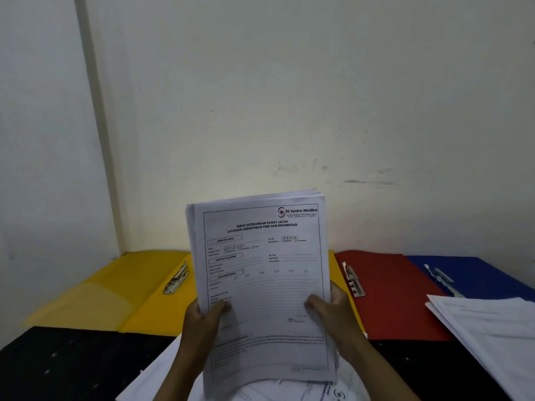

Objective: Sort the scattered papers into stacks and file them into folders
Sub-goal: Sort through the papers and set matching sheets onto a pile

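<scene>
Head view: 2 hands hold 1 stack of papers [262,285] upright in front of the wall [289,96]. The left hand [202,319] grips the stack's left edge, thumb on the printed front page, and the right hand [333,308] grips the right edge the same way; both forearms rise from the bottom of the frame. 3 open folders lie on the black table [66,363]: a yellow folder [121,290] to the left of the left hand, a red folder [393,293] just right of the right hand, and a blue folder [477,273] further right. 1 pile of white sheets [489,328] lies to the right of the right hand, covering the blue folder's near corner. More loose papers [289,390] lie below the hands.
</scene>
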